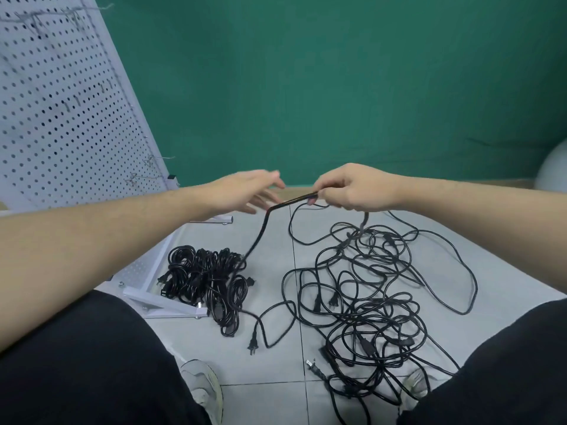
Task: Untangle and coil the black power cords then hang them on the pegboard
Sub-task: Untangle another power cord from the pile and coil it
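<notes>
Right hand [359,188] pinches a black cord [260,231]; left hand [245,191] hovers beside it, fingers straight.

grey tiled floor [276,302] bears a coiled cord bundle [205,279] and tangled cords [368,296].

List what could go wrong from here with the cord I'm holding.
1. The held cord, pinched by the right hand, runs down past the coiled bundles; pulling may drag or loosen them.
2. The loose tangle could tighten into knots if tugged.
3. The left hand is open, so the cord may slip uncontrolled.
</notes>
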The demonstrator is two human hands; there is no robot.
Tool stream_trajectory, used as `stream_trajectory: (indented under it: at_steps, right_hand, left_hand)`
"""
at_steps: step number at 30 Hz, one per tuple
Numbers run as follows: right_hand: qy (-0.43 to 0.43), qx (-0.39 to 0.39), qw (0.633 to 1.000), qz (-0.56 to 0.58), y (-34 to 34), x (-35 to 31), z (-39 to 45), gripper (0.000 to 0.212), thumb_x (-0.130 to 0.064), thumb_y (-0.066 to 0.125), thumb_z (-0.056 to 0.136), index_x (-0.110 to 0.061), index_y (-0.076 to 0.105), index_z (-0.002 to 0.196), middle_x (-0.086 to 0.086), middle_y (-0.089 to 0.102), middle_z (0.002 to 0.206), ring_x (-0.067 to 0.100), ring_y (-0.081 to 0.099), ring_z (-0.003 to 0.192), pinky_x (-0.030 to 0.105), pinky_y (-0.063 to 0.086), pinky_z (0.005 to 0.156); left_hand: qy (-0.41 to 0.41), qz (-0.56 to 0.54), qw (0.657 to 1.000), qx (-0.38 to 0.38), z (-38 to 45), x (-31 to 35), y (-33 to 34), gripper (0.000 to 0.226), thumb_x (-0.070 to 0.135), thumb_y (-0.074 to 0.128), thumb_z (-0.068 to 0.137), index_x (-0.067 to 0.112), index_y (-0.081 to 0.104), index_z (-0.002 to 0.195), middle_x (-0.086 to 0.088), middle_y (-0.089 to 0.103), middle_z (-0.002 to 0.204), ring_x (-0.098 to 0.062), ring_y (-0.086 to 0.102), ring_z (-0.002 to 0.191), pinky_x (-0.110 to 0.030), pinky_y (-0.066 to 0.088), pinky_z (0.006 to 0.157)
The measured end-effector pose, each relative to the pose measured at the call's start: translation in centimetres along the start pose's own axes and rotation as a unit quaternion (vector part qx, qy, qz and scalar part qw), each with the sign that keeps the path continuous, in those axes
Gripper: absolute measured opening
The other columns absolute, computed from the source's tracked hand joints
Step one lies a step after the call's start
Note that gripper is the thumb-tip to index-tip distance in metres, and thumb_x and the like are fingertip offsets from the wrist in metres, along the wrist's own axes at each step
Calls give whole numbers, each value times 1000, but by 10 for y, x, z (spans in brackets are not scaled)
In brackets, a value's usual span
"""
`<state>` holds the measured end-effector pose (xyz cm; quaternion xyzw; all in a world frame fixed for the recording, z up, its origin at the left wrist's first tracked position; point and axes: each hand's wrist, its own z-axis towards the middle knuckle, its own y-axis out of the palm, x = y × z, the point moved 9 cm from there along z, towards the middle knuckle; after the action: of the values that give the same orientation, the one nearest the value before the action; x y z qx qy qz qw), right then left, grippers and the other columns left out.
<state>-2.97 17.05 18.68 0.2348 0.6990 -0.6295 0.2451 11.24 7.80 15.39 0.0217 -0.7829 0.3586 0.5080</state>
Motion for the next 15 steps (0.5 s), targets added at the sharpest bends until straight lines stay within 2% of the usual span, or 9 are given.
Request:
stream_trajectory:
  at_steps: [1, 3, 5, 7, 9, 11, 12, 13, 15]
  right_hand:
    - [-5, -11, 1000, -9, 5, -6, 1, 27, -15, 50, 100, -29, 72, 95, -3, 55, 64, 15, 41, 53, 17, 35, 47]
    - [-6, -36, 999, -24, 15, -12, 2, 27, -16, 48, 101, -31, 69, 92, -6, 61, 65, 14, 44, 49, 21, 39, 50]
    - [4, -50, 999, -7, 22, -10, 2, 22, -18, 48, 103, -25, 68, 96, -5, 62, 63, 15, 48, 47, 25, 43, 55]
    - [17, -71, 997, 34, 27, -7, 0, 16, -18, 51, 103, -16, 67, 100, -2, 64, 61, 16, 56, 50, 30, 50, 65]
    - [26, -114, 992, 39, 35, -2, -5, 16, -25, 57, 101, -13, 66, 96, 0, 71, 66, 14, 66, 63, 26, 49, 82]
    - [39, -155, 987, -5, 41, 12, -10, 24, -34, 62, 99, -13, 71, 90, -8, 75, 76, 5, 66, 79, 14, 42, 82]
    - [44, -162, 985, -26, 42, 21, -12, 25, -35, 64, 98, -13, 73, 90, -12, 74, 79, 3, 64, 81, 15, 43, 83]
    - [44, -161, 985, -48, 41, 30, -12, 25, -36, 66, 97, -13, 73, 90, -11, 72, 81, 5, 63, 83, 23, 46, 88]
    - [44, -151, 981, -114, 37, 48, -11, 25, -37, 67, 96, -12, 68, 92, 0, 72, 91, 15, 64, 89, 38, 48, 94]
  left_hand:
    - [11, -45, 999, 6, 2, 14, 5, 41, 51, 34, 108, 25, 64, 118, 2, 75, 109, -15, 71, 100, -31, 54, 93]
    - [26, -62, 998, -19, 4, 34, 22, 40, 44, 39, 109, 15, 65, 110, -3, 74, 91, -19, 70, 83, -32, 59, 87]
    - [12, -16, 997, -77, 1, 38, 42, 35, 41, 43, 108, 11, 61, 102, -1, 59, 79, -17, 55, 63, -35, 61, 79]
    - [-4, 74, 992, -105, -3, 35, 49, 35, 44, 42, 108, 18, 60, 94, 0, 46, 79, -17, 43, 62, -31, 52, 67]
    - [4, 183, 979, -86, -6, 40, 43, 32, 50, 45, 105, 30, 65, 90, 1, 47, 76, -20, 44, 64, -25, 43, 62]
    - [31, 244, 968, -49, -8, 51, 33, 33, 55, 52, 100, 32, 70, 87, 5, 43, 62, -18, 40, 58, -26, 36, 54]
    - [51, 240, 969, -31, -9, 57, 28, 38, 56, 53, 99, 27, 69, 81, 4, 39, 59, -17, 36, 56, -27, 31, 53]
    - [69, 214, 974, -13, -10, 62, 22, 46, 57, 53, 99, 21, 63, 73, 2, 38, 60, -16, 33, 55, -29, 28, 53]
    - [91, 120, 988, 31, -13, 68, 6, 54, 58, 56, 97, 21, 41, 61, 0, 32, 61, -17, 25, 54, -31, 21, 53]
